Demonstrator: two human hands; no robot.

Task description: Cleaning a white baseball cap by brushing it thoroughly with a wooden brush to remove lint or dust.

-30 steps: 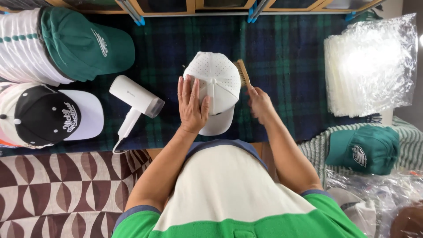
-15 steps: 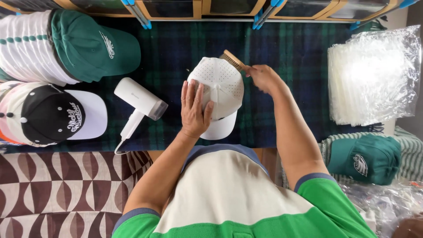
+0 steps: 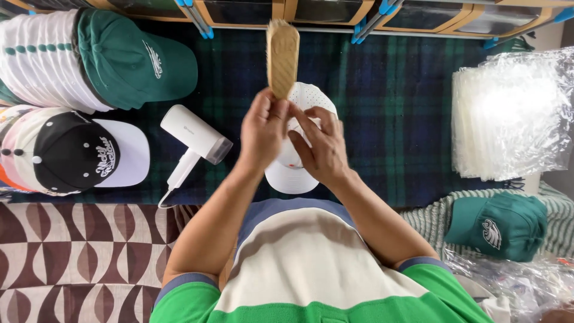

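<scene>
The person's left hand [image 3: 263, 134] is curled around the bottom end of a wooden brush [image 3: 282, 58], fingers closed on it so it sticks straight up, smooth wooden back facing the camera and a bit of bristle showing along the top edge. The right hand [image 3: 323, 146] is just beside the left, fingers loosely bent, fingertips touching the brush's lower end and the left hand's fingers; it's more half-open than clamped. Whether it's also gripping the cap underneath, can't tell.

The white cap [image 3: 297, 167] sits right under both hands on the plaid-covered surface [image 3: 394, 119], mostly hidden by them. What shows is a perforated white crown above the hands and a plain rounded brim poking out below, toward the person.

Left of the white cap lies a white handheld dryer [image 3: 194, 140], nozzle pointing toward the cap. Further left of it is a black and white cap [image 3: 78, 152], and up from that a green cap [image 3: 134, 60] on a stack. Well right of the white cap is a pile of clear plastic bags [image 3: 508, 113], with another green cap [image 3: 496, 224] below it.
</scene>
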